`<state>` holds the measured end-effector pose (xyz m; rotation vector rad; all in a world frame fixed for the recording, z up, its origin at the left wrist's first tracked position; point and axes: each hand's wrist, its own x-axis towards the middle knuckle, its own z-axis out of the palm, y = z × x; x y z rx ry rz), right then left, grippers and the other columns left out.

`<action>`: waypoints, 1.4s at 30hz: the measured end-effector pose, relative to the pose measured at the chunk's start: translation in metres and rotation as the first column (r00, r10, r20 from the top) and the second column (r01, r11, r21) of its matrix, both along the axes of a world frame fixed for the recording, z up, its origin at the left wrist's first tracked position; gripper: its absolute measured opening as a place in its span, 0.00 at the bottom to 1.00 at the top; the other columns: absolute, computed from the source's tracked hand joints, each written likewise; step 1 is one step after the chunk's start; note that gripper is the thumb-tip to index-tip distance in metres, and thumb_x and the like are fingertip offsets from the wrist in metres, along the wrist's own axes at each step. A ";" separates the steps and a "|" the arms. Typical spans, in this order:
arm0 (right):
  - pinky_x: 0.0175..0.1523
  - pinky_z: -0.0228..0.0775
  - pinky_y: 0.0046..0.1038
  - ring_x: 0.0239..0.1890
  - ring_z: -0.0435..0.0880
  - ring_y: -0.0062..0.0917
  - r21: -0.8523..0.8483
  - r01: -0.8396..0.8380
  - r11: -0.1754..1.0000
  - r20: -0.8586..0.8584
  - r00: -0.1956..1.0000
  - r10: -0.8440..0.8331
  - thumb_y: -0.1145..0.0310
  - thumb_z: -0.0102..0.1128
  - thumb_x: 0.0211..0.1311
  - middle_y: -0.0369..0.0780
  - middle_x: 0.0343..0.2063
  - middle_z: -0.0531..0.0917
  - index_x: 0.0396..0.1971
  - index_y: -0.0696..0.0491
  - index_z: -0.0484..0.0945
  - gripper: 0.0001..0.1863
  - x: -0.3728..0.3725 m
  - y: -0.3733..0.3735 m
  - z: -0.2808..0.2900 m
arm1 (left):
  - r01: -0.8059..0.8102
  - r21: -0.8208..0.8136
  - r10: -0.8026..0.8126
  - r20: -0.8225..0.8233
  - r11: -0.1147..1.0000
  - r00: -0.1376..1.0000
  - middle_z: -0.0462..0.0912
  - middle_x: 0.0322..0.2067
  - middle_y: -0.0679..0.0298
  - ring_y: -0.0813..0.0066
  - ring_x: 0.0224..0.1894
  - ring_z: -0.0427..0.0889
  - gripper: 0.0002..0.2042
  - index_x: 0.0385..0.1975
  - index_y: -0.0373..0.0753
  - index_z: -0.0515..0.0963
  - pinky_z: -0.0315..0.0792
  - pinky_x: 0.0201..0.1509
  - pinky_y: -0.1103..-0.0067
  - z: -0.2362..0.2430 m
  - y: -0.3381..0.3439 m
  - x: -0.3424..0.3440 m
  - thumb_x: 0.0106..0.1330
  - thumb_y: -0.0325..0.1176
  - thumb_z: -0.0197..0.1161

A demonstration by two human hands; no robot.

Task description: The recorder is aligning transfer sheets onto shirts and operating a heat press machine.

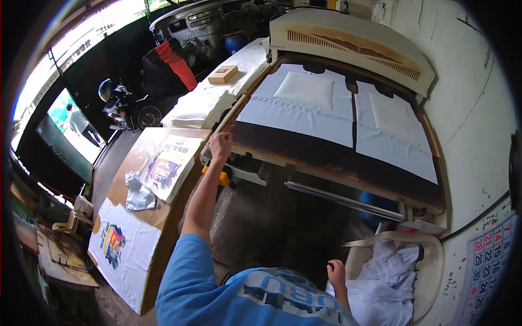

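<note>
My left hand (220, 145) is closed at the front left corner of the heat press bed (283, 146). Whatever its fingers may hold is hidden. On the dark bed lie two white fabric pieces, the left one (310, 125) and the right one (395, 152). A paler white rectangle rests on each, the left (305, 91) and the right (392, 118). Low by my body, my right hand (337, 273) hangs with loosely bent fingers, nothing visible in it. White garments (383, 277) are heaped just right of it on a cream plastic chair (429, 271).
The press's rusty, vented cover (348, 38) rises behind the bed. Printed white shirts (171, 163) lie on a wooden table (133, 146) at left. A box (223, 74) sits on a white-covered surface beyond. A motorcycle (128, 108) and a person (81, 124) are farther off.
</note>
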<state>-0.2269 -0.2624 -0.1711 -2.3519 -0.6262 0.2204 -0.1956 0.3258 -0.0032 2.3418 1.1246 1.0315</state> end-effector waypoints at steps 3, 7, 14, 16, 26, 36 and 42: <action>0.48 0.64 0.33 0.41 0.73 0.37 -0.018 0.077 0.997 -0.009 0.997 -0.077 0.73 0.56 0.46 0.44 0.34 0.76 0.30 0.56 0.75 0.08 -0.016 0.037 0.006 | 0.033 0.063 -0.030 -0.048 0.997 0.998 0.80 0.32 0.65 0.65 0.38 0.74 0.07 0.24 0.49 0.81 0.61 0.43 0.65 -0.008 0.042 0.018 0.52 0.37 0.55; 0.46 0.65 0.34 0.40 0.73 0.38 -0.051 0.055 0.997 -0.001 0.999 -0.055 0.72 0.56 0.46 0.45 0.34 0.76 0.29 0.56 0.75 0.08 -0.049 0.063 0.020 | -0.006 0.050 0.014 -0.151 0.999 0.988 0.80 0.32 0.65 0.65 0.41 0.73 0.07 0.24 0.48 0.81 0.62 0.44 0.66 -0.023 0.081 0.050 0.51 0.38 0.55; 0.38 0.68 0.34 0.31 0.76 0.39 -0.120 0.316 0.941 -0.045 0.945 -0.323 0.72 0.58 0.43 0.46 0.26 0.77 0.25 0.57 0.76 0.07 -0.133 0.032 0.012 | -0.029 0.068 0.060 -0.507 0.997 0.860 0.79 0.34 0.62 0.65 0.45 0.72 0.10 0.29 0.42 0.79 0.60 0.49 0.69 -0.027 0.091 0.089 0.51 0.39 0.57; 0.40 0.67 0.34 0.33 0.75 0.39 -0.156 0.401 0.902 -0.083 0.905 -0.417 0.72 0.58 0.43 0.45 0.28 0.77 0.25 0.56 0.76 0.07 -0.149 0.022 0.014 | 0.002 0.081 0.042 -0.544 0.997 0.838 0.80 0.33 0.62 0.67 0.44 0.73 0.08 0.27 0.43 0.79 0.59 0.50 0.71 -0.021 0.090 0.098 0.53 0.35 0.55; 0.37 0.66 0.34 0.31 0.75 0.39 0.026 0.319 0.947 0.162 0.934 -0.319 0.74 0.55 0.47 0.45 0.26 0.77 0.24 0.57 0.74 0.04 -0.063 0.045 0.052 | 0.149 -0.114 -0.183 -0.408 0.982 0.894 0.80 0.31 0.59 0.61 0.38 0.77 0.10 0.25 0.44 0.80 0.60 0.49 0.63 0.006 0.078 0.080 0.43 0.39 0.59; 0.35 0.66 0.32 0.30 0.74 0.37 0.243 0.200 0.949 0.444 0.847 -0.292 0.75 0.53 0.50 0.43 0.24 0.75 0.24 0.57 0.74 0.02 0.136 0.083 0.160 | 0.162 -0.290 -0.225 -0.203 0.943 0.953 0.81 0.23 0.59 0.68 0.28 0.80 0.11 0.27 0.38 0.80 0.71 0.35 0.77 0.041 0.019 -0.106 0.47 0.37 0.60; 0.35 0.67 0.33 0.30 0.74 0.37 0.156 0.051 0.987 0.581 0.803 -0.133 0.74 0.55 0.48 0.42 0.22 0.74 0.21 0.57 0.74 0.03 0.237 0.125 0.176 | -0.087 -0.372 0.063 -0.075 0.924 0.995 0.81 0.22 0.61 0.77 0.24 0.78 0.10 0.26 0.34 0.79 0.70 0.32 0.81 0.020 0.016 -0.243 0.48 0.34 0.61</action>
